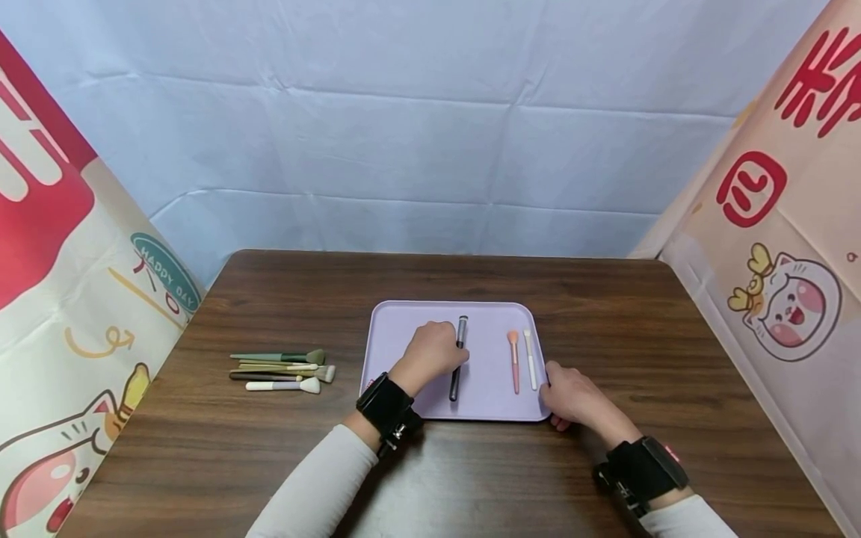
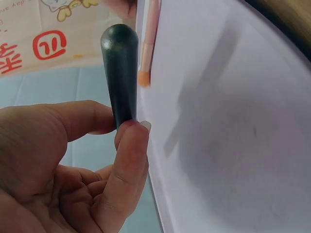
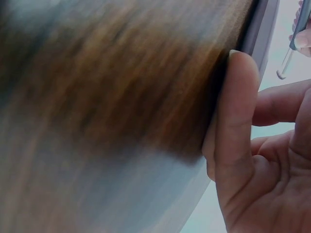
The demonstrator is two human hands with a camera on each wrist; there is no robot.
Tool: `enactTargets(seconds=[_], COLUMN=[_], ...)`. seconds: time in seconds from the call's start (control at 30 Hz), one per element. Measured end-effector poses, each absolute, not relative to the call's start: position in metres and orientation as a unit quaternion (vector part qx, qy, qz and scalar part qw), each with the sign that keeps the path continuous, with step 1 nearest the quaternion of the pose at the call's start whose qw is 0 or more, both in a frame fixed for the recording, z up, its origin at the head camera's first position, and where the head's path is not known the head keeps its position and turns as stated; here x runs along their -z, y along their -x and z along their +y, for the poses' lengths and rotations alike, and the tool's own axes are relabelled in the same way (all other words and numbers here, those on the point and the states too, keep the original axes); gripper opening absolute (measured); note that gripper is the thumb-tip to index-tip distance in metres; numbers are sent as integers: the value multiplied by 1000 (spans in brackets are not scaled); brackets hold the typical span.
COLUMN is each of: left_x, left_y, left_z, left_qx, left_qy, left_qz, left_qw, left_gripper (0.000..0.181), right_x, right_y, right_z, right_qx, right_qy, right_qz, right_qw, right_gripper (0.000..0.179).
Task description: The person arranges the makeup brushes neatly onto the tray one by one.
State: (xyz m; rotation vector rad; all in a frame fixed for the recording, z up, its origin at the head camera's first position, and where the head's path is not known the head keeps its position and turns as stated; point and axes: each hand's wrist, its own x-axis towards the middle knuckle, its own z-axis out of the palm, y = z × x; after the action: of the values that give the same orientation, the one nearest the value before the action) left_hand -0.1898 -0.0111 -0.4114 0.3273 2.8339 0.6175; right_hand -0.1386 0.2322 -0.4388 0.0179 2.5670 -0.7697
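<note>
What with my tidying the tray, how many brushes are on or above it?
3: pink brush and white brush on the right of the tray; dark brush in the left hand. It might hide others.

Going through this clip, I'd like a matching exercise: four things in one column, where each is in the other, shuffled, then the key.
Things
1. dark brush
2. pink brush
3. brush pile
4. right hand

Places
A. on the table, left of the tray
B. at the tray's near right corner
C. pinched by the left hand
D. lying on the tray, beside a white brush

Pairs
1-C; 2-D; 3-A; 4-B
</note>
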Motion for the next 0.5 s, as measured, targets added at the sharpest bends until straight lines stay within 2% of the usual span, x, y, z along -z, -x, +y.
enactTargets(seconds=[0.5], left_x=[416], left_y=[197], left_z=[20], left_qx=[-205], left_qy=[-98], left_qz=[962], left_qw=[152], left_gripper=[35], right_x=[438], right_y=[139], right_z=[232], right_qx=[282], right_qy=[-10], right_qz=[929], right_qw=[238], right_gripper=[21])
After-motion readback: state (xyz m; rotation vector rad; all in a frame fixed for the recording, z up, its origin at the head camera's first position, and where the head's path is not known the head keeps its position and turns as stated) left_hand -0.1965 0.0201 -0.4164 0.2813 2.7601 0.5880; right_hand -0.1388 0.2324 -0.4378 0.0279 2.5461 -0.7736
